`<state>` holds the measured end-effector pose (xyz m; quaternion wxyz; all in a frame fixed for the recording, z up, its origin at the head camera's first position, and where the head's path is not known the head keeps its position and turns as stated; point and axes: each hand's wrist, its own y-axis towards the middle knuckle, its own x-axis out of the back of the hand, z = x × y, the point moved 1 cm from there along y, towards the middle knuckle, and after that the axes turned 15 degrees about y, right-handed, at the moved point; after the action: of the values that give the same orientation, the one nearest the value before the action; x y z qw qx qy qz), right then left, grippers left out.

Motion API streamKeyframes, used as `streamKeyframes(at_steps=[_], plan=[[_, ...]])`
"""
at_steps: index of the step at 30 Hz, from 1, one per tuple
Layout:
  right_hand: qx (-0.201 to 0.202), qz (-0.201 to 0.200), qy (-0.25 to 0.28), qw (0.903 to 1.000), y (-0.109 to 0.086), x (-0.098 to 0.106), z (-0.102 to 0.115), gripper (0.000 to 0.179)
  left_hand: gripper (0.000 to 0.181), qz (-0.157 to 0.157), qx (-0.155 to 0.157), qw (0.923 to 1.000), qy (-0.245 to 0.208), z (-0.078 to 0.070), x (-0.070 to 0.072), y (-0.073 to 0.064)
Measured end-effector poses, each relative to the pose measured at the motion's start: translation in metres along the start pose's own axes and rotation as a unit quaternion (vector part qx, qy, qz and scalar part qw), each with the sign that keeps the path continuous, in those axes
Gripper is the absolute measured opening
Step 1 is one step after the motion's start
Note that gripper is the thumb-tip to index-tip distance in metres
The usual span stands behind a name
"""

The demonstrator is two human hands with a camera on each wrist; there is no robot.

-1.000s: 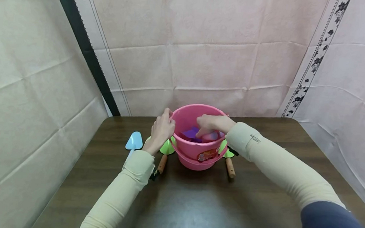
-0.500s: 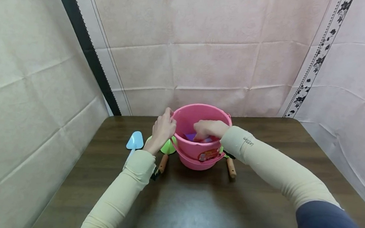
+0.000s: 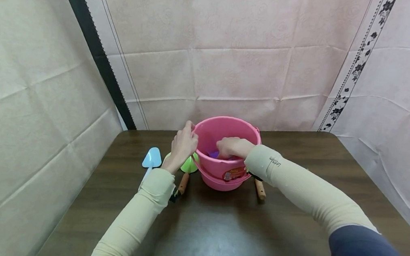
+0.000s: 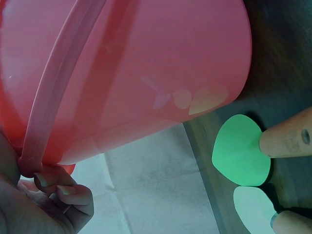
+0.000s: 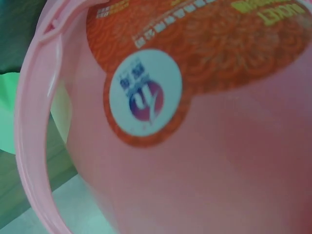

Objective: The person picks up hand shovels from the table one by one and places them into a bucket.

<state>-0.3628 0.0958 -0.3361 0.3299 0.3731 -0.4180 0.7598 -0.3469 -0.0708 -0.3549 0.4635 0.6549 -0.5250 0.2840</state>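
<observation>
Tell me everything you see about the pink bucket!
The pink bucket looks like shiny plastic. It stands upright on the brown table, its wide mouth facing up. A red label sits on its front, and its pink handle hangs down. The left hand grips its rim; the right hand reaches inside, near something purple. Its bottom inside is hidden.

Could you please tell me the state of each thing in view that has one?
Bucket: standing on the table
Bucket handle: lowered
Left hand: gripping the bucket
Right hand: inside the bucket, grip hidden
Purple thing: inside the bucket, mostly hidden
Blue shovel: lying, partly hidden
Green shovels: lying down
</observation>
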Motion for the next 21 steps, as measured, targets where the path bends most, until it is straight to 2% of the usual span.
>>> streamKeyframes(at_steps=[8,11,15,21], plan=[[-0.01,-0.025,0.005,0.9996,0.001,-0.002,-0.001,0.017,0.027,-0.003,0.001,1.0,0.003,0.001,0.0,0.001],[-0.005,-0.043,-0.011,0.999,0.0,-0.001,0.0,0.015,0.027,-0.002,-0.002,1.0,0.002,0.001,0.0,0.001],[0.003,-0.102,-0.047,0.9937,0.0,0.003,0.0,0.024,0.027,0.002,-0.004,1.0,0.003,0.0,0.0,0.001],[0.043,-0.195,-0.037,0.9791,-0.013,0.02,-0.007,0.034,0.028,0.008,-0.005,1.0,-0.001,0.0,0.0,0.0]])
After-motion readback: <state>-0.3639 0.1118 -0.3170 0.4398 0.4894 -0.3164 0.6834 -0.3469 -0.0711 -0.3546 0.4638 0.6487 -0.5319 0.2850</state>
